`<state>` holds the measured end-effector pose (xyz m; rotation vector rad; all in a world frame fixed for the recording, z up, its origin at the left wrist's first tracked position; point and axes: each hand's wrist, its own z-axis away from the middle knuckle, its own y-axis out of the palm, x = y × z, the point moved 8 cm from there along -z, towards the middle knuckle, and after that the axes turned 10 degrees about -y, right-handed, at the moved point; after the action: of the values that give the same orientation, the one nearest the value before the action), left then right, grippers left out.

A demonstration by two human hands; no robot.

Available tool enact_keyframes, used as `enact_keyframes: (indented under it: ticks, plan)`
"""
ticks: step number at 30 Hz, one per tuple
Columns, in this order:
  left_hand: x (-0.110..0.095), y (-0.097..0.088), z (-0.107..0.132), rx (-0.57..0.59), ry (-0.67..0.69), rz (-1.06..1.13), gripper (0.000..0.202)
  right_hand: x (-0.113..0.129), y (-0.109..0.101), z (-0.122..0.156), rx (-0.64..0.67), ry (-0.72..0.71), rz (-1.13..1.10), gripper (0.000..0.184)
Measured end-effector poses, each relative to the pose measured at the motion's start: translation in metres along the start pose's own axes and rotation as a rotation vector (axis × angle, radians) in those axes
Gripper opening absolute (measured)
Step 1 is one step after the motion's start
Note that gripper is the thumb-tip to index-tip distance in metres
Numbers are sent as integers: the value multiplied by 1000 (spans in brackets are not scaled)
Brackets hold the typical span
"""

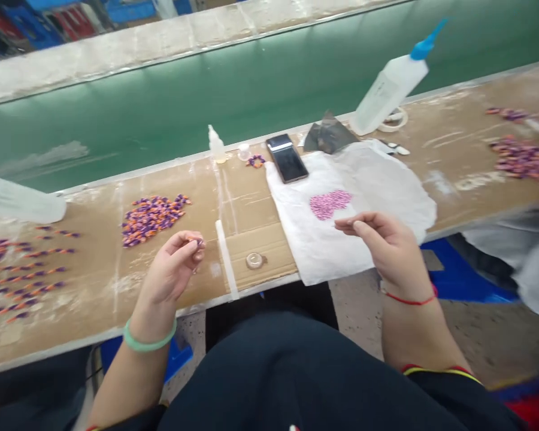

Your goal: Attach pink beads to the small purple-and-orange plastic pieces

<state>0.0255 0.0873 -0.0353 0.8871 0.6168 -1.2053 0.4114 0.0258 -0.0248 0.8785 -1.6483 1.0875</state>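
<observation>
My left hand [173,269] hovers over the cardboard-covered bench [251,203], its thumb and fingers pinched on a small purple and orange piece [198,242]. Just beyond it lies a heap of purple and orange pieces [150,217]. My right hand [381,245] is held over the near edge of a white sheet [377,185], fingers curled together in a pinch; what they hold is too small to make out. A small pile of pink beads [329,203] lies on the sheet just left of that hand.
A black phone [287,158], a small glue bottle [216,145] and a small cap [255,260] rest on the bench. A large squeeze bottle with a blue tip [393,81] stands at the back right. Rows of finished pieces [27,275] lie at left, more pieces [523,157] at right. A green conveyor belt [206,96] runs behind.
</observation>
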Motion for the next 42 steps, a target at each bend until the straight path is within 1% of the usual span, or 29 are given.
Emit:
enact_keyframes:
  ticks: [2, 4, 7, 9, 11, 14, 19, 26, 33, 37, 40, 42]
  plan:
    - [4, 8, 3, 13, 34, -9, 31, -3, -7, -5, 14, -58, 78, 14]
    - [7, 15, 6, 12, 64, -47, 30, -7, -11, -11, 60, -156, 260, 12]
    - [12, 23, 12, 45, 54, -99, 28, -15, -8, -22, 141, -297, 555, 9]
    - [15, 28, 16, 80, 35, -134, 29, -25, -3, -29, 171, -331, 635, 8]
    - [19, 32, 21, 100, 17, -182, 31, -35, 2, -35, 182, -327, 647, 7]
    - [27, 32, 26, 94, -3, -241, 31, -42, 9, -40, 201, -330, 666, 7]
    - [39, 30, 29, 82, -27, -252, 32, -46, 16, -43, 205, -332, 688, 8]
    - [43, 27, 33, 67, -17, -236, 30, -51, 23, -45, 190, -329, 732, 11]
    - [44, 27, 34, 42, -34, -274, 24, -51, 32, -44, 206, -352, 806, 14]
    - [45, 29, 34, 61, -34, -299, 24, -50, 34, -43, 212, -367, 812, 15]
    - [45, 31, 34, 85, -3, -320, 23, -42, 36, -37, 222, -386, 791, 15]
    - [42, 37, 35, 103, 32, -362, 21, -33, 38, -32, 238, -408, 761, 13]
